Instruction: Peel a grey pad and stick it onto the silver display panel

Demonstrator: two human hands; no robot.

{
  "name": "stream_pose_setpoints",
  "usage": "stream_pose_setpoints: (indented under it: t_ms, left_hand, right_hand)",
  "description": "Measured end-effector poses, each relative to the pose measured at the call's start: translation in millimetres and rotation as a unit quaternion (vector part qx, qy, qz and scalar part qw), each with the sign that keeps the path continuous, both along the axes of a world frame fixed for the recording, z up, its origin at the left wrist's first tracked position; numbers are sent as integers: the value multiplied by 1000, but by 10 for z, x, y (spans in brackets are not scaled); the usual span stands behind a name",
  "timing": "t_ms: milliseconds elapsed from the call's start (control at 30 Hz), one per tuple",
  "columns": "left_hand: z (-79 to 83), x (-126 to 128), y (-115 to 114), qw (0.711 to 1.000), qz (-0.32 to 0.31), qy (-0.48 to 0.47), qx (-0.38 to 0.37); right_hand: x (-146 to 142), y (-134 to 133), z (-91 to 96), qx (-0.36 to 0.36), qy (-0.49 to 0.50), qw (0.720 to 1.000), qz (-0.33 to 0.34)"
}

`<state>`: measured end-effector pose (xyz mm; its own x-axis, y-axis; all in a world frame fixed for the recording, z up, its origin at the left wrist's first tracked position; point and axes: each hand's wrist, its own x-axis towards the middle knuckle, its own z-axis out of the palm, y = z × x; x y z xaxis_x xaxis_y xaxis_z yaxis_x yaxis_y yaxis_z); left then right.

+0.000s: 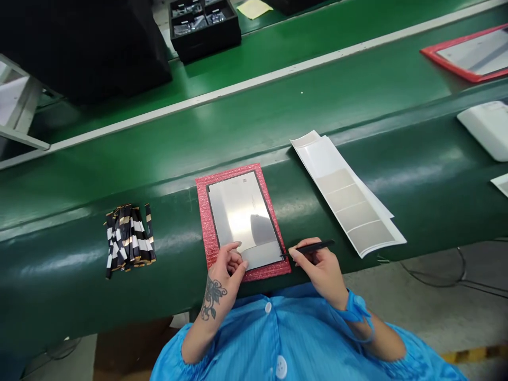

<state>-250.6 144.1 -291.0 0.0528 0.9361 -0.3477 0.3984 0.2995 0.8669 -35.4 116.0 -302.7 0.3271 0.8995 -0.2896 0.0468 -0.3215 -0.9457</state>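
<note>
A silvery display panel [238, 209] with a thin dark border lies on a sheet of pink bubble wrap [203, 211]. Across its near end is a dull grey adhesive strip [264, 255]. My left hand [228, 270] rests at the panel's near left corner, thumb and forefinger apart, thumb touching the near edge, the other fingers curled. In my right hand [321, 267] is a pair of slim black tweezers [315, 246], pinched between thumb and fingers. Their tip points left and meets the panel's near right corner.
Right of the panel lie white backing sheets [345, 196] bearing grey strips. A pile of black-and-white flex cables [129, 238] is on the left. Farther off are a black divided tray [204, 29], another panel on red wrap [472, 55] and a white device [486, 127].
</note>
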Motion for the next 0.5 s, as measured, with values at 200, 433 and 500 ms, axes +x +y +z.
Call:
stream_pose_setpoints:
  t_ms: [200,433,500]
  left_hand:
    - [-23,15,-40,999,-20,37,21]
    - [-29,71,-64,998,-1,52,44]
    - [-43,53,-62,997,-6,58,45]
  right_hand:
    - [-21,-26,-27,30,-35,999,14]
    - [-23,-22,-25,42,-36,998,19]
    - [-25,-24,-24,44,-35,998,17]
